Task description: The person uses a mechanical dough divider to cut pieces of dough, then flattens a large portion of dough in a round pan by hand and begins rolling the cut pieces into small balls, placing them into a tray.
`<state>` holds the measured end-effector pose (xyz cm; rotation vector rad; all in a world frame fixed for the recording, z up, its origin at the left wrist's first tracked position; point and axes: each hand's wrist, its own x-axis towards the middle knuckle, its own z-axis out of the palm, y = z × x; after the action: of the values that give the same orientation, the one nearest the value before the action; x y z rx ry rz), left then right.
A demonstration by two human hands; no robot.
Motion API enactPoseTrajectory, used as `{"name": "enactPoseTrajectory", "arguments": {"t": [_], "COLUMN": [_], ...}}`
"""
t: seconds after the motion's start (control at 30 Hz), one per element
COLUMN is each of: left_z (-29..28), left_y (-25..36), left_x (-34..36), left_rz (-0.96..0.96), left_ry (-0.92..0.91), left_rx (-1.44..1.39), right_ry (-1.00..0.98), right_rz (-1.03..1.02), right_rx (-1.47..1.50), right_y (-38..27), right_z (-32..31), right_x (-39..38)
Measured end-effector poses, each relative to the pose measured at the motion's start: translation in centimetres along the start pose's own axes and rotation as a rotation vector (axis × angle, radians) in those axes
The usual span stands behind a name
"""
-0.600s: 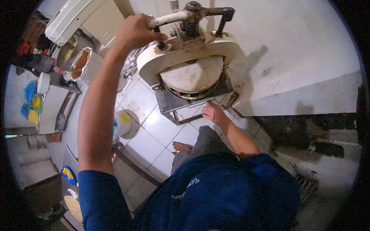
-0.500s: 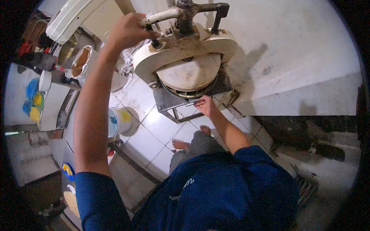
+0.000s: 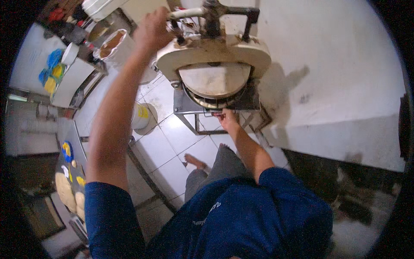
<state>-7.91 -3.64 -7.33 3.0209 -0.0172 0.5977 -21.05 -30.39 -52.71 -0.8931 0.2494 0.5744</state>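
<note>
1. A white wall stands to the right of a floor of pale tiles; the light is dim and grainy.
2. On that floor, in front of the person and by the wall, stands the press — cream-coloured, its thick curved head chipped and stained brown along the top. A pale round plate, lightly marked, sits under the arch, with a ribbed ring below it, over a dark metal stand.
3. The left hand is at the left end of the lever bar, thumb on the near side, and appears closed round it; blur hides how tightly.
4. The right hand is at the stand's front edge, fingers bent by a thin rod; whether they pinch it, I cannot tell.
5. The step in hand seems to be working the press two-handed — lever above, front edge below. Moving either would call for a sure hold on the bar and right fingers clear of the ring.
6. Farther left are a bucket, a white sack with brown contents, and pale dough-like lumps on a dark table.
</note>
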Motion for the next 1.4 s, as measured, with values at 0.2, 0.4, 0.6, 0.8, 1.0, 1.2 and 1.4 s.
{"name": "enactPoseTrajectory", "arguments": {"t": [0.2,0.4,0.6,0.8,1.0,1.2,1.4], "left_z": [2.4,-6.2,-23.7,-28.6,-10.0,5.2,2.5], "left_y": [2.3,2.0,22.7,28.2,29.5,34.7,45.8], "left_x": [-27.2,-75.8,-96.1,-87.0,-66.7,-66.0,-56.6], "left_rz": [0.018,-0.832,-1.796,-1.699,-1.488,-1.823,-1.725], "left_ry": [-0.035,-0.109,-0.627,-0.538,-0.352,0.092,0.094], "left_rx": [-0.212,0.352,0.526,0.750,0.337,0.383,0.459], "right_ry": [0.181,0.321,0.183,-0.312,-0.451,-0.835,-0.843], "right_rz": [0.167,0.282,0.558,0.843,0.786,0.866,0.872], "right_rx": [0.477,0.235,-0.091,-0.251,-0.199,-0.242,-0.467], "right_y": [-0.2,-6.4,-22.3,-27.7,-31.8,-28.8,-34.1], "right_z": [-7.1,-10.6,-7.3,-1.9,-6.2,-7.3,-5.5], "right_x": [-6.9,-25.8,-37.8,-36.4,-27.7,-13.4,-12.6]}}
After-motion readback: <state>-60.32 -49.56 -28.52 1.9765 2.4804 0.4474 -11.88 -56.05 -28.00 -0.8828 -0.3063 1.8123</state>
